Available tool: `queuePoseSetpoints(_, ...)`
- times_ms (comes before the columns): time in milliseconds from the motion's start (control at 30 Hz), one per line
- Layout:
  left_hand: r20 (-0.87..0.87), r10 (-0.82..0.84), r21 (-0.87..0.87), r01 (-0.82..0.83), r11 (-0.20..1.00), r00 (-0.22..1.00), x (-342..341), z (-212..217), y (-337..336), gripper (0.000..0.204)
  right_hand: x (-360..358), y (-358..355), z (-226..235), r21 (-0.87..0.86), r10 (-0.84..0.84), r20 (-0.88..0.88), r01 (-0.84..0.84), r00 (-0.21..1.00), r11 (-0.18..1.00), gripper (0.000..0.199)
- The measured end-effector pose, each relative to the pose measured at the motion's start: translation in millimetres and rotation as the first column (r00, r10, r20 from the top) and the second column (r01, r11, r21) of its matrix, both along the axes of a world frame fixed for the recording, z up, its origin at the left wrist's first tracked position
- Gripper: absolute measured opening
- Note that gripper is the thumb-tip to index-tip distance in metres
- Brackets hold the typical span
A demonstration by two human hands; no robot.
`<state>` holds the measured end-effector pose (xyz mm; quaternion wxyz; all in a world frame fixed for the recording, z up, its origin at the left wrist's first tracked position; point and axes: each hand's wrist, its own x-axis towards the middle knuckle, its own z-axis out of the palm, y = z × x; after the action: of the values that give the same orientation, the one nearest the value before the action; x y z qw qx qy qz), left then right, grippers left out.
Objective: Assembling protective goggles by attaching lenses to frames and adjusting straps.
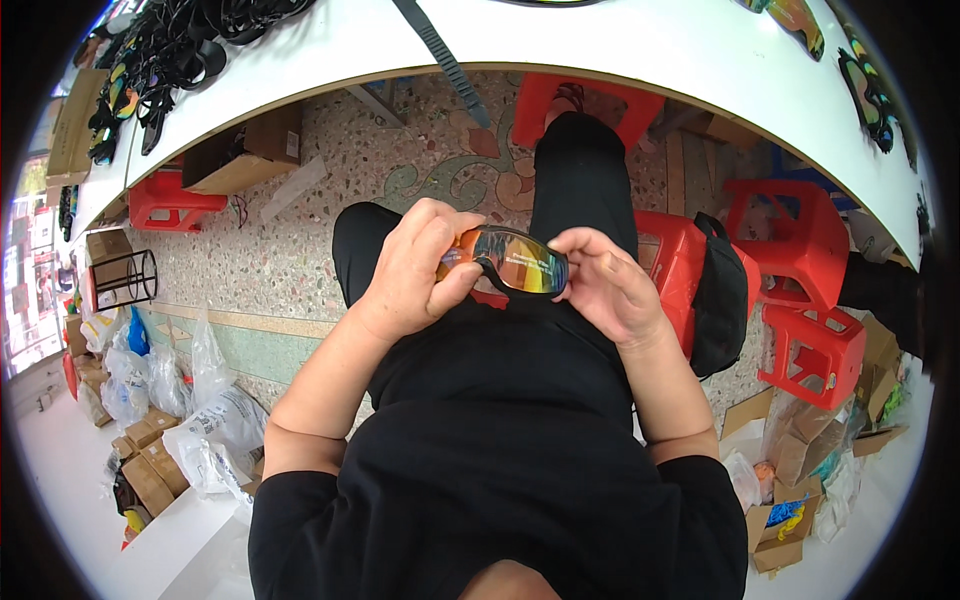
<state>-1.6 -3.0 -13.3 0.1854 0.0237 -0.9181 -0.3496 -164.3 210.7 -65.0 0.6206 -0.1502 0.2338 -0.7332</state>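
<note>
Mirrored goggles (508, 260) between left hand (420, 268) and right hand (605, 285), fingers curled.

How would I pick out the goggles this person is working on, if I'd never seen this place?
Start at the long white table curving across the top, then drop to the lap of the seated person in black. There the left hand and right hand hold one pair of goggles between them. Unlike the dark pairs lying on the table, its lens shines mirror-orange and yellow.
</note>
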Motion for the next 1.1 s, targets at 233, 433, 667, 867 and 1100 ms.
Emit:
queuePoseSetpoints(233, 0.028, 0.082, 0.052, -0.083, 0.995, 0.996, 2.9, -13.6, 8.5, 0.041, 26.6, 8.5, 6.8, 0.111, -0.164, 0.159, 0.147, 0.974, 0.983, 0.055)
queuePoseSetpoints(433, -0.006, 0.106, 0.062, -0.105, 0.992, 0.994, 3.5, -19.1, 16.3, 0.034, 29.8, 8.0, 10.9, 0.12, -0.213, 0.138, 0.197, 0.967, 0.973, 0.044)
queuePoseSetpoints(667, 0.055, 0.134, 0.067, -0.138, 0.988, 0.989, 6.6, -20.0, 28.4, 0.034, 25.7, -2.5, 9.9, 0.167, -0.249, -0.034, 0.251, 0.968, 0.954, 0.034)
queuePoseSetpoints(867, -0.014, 0.149, 0.064, -0.148, 0.987, 0.989, 2.7, -20.3, 20.4, 0.033, 19.1, -6.7, 1.0, 0.145, -0.179, 0.084, 0.166, 0.98, 0.975, 0.035)
queuePoseSetpoints(1100, 0.001, 0.246, 0.022, -0.246, 0.969, 0.969, 11.9, -25.1, 13.8, 0.032, 32.9, -8.5, 6.6, 0.138, -0.189, 0.1, 0.175, 0.977, 0.975, 0.043)
